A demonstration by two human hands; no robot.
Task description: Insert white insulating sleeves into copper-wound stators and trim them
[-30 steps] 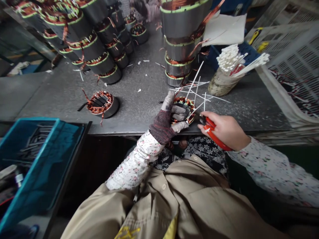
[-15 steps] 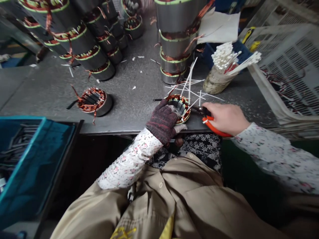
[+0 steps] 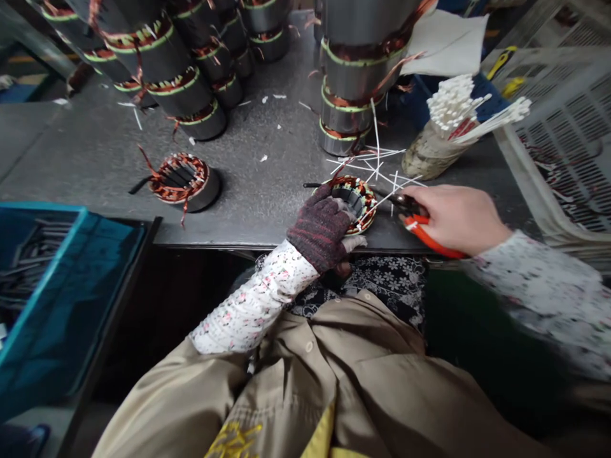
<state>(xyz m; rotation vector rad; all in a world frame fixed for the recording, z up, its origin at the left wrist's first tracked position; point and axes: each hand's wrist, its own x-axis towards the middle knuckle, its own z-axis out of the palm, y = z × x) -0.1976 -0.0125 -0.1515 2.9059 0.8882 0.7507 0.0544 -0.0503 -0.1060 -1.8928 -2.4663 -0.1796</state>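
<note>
My left hand [image 3: 319,229], in a dark striped glove with bare or wrapped fingertips, grips the near-left side of a copper-wound motor stator [image 3: 370,216] at the table's front edge. Its fingers reach over the rim into the bore, and the thumb lies along the near side. White cable ties cross its right rim. My bare right hand [image 3: 461,216] is closed on orange-handled cutting pliers [image 3: 422,235]. Their dark jaws point left at the stator's right side, close to a white tie; whether they touch it I cannot tell.
Loose white strips [image 3: 377,168] lie behind the stator. A cup [image 3: 424,152] of white cable ties stands back right, beside a white basket [image 3: 529,184]. Another stator [image 3: 203,191] sits left. Stacked stators [image 3: 346,121] rise behind. A teal bin [image 3: 81,286] is at lower left.
The camera view has shifted slightly. Fewer white ties stand up from the stator than before. The pliers have moved a little right; my left hand keeps its grip on the stator.
</note>
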